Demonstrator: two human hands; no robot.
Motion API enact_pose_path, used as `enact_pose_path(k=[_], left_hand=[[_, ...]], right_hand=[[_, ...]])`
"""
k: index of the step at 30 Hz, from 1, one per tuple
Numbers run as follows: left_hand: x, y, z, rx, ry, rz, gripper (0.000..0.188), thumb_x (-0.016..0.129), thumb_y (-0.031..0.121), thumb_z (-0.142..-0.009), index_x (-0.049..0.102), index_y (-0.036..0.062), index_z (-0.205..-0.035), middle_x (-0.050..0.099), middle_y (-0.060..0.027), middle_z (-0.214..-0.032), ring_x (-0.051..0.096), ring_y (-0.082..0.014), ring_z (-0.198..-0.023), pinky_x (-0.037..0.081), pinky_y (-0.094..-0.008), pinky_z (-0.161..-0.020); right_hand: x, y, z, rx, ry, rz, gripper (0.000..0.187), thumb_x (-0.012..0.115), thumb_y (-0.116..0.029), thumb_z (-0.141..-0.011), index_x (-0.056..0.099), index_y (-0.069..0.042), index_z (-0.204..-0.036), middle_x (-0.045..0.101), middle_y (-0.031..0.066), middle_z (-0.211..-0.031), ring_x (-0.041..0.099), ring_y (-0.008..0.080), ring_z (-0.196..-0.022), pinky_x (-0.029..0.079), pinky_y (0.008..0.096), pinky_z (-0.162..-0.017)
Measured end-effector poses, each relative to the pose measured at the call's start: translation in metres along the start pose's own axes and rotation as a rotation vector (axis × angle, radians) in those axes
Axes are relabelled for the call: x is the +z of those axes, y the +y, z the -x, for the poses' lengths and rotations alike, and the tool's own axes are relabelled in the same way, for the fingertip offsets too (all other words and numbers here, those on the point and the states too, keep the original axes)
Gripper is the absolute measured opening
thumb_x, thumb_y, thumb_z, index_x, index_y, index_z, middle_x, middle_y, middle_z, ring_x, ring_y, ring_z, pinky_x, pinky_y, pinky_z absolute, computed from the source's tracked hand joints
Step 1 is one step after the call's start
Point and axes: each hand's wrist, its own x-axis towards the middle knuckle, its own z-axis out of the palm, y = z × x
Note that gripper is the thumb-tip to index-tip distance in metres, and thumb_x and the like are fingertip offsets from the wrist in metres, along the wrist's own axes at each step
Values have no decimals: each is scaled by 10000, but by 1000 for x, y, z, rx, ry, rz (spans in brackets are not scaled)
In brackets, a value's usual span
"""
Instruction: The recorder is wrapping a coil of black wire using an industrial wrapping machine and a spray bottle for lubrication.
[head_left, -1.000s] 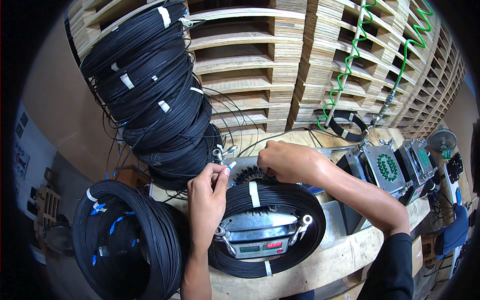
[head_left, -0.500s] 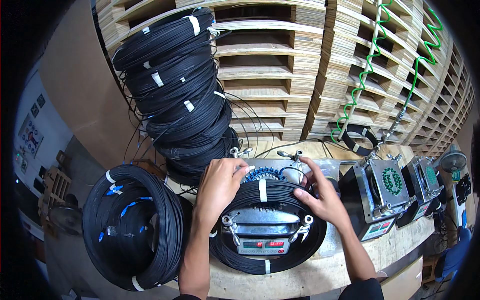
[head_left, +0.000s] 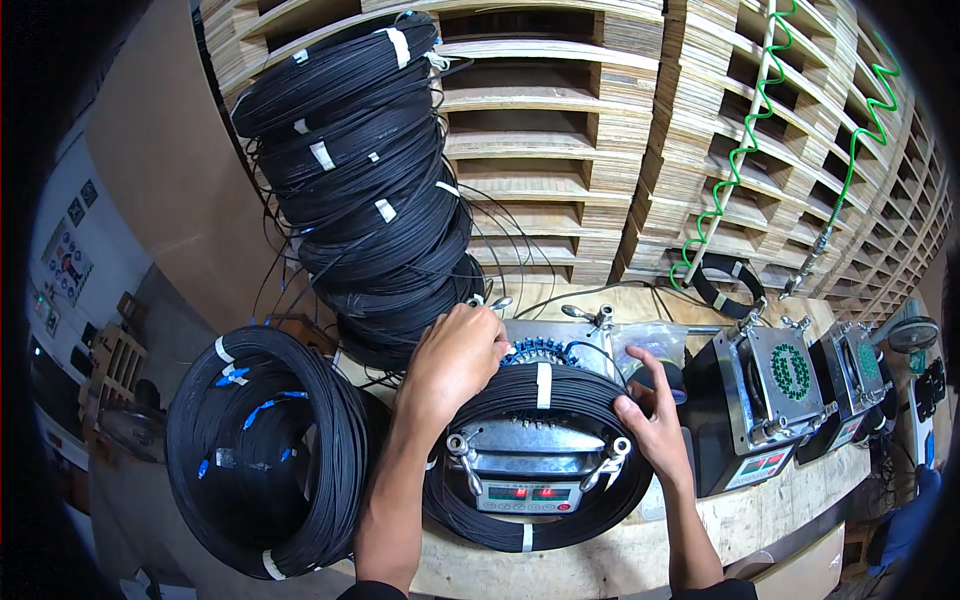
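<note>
A coil of black cable, banded with white tape, rests around a metal bench machine with red-lit digits and lever clamps. Behind the coil's upper rim, a ring of blue connectors sits in a metal plate. My left hand is at the ring's left side, fingers closed together; whatever they pinch is hidden. My right hand is at the coil's upper right, thumb by the cable and index finger raised apart. A thin black cable loops off the ring's right side.
Another black coil with blue-ended leads stands at left. Behind it rises a tall stack of coils. Two similar machines stand at right. Green spiral air hoses hang before stacked wooden pallets.
My left hand has moved slightly up toward the ring, and the small white piece at its fingertips no longer shows. My right index finger has drawn away rightward. The coil has turned slightly.
</note>
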Motion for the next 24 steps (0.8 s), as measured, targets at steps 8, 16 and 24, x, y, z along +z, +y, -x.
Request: enact_pose_path(k=[8,16,24], left_hand=[[0,10,-3,28,14,-196,106,659,44,-845,713,-45,-822,675,-274,-884,688,-404,-866,567,-459,-753],[-4,24,-16,32,-95,-322,133,597,-18,-818,726,-29,-849,688,-260,-937,704,-374,-909,565,-448,-795],[3,50,-37,37,-176,-491,208,557,38,-842,743,11,-932,709,-212,-1012,704,-362,-952,565,-449,-808]], right_hand=[[1,-14,-6,26,-79,58,671,719,-220,-886,378,-78,-1445,575,21,-808,523,87,-758,404,223,-675],[3,-18,-14,24,-95,73,731,736,-207,-869,344,-78,-1472,633,101,-937,586,122,-862,456,248,-740],[5,-18,-6,-75,-154,97,1016,845,-213,-746,220,-99,-1540,597,193,-1165,597,207,-988,468,322,-896]])
